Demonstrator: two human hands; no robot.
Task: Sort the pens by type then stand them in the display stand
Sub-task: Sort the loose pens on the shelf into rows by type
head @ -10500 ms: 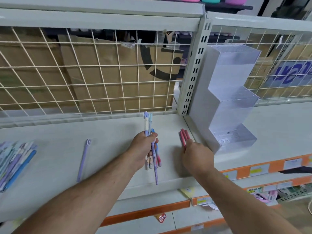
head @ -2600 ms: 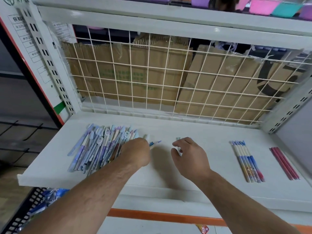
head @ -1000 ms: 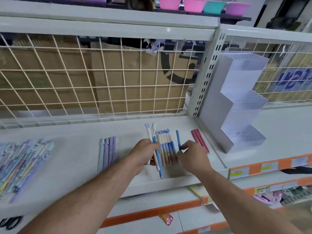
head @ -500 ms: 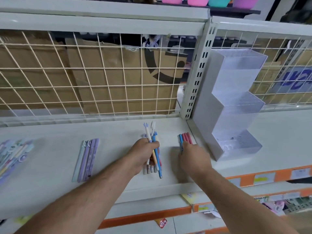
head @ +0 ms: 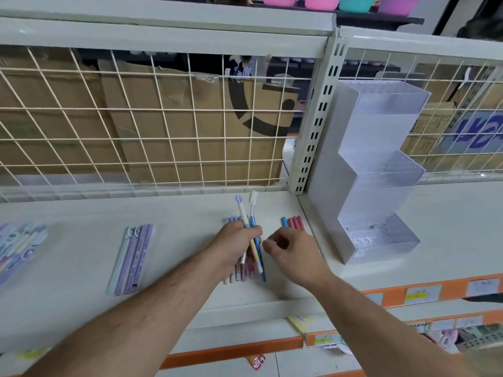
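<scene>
Gripping pens (head: pixel 253 223), the left hand (head: pixel 233 247) half-hides a row (head: pixel 236 274) beneath; right hand (head: pixel 295 255) loosely curled, empty

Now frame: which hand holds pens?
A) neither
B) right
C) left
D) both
C: the left hand grips a bunch of pens, while the right hand beside it holds nothing.
</scene>
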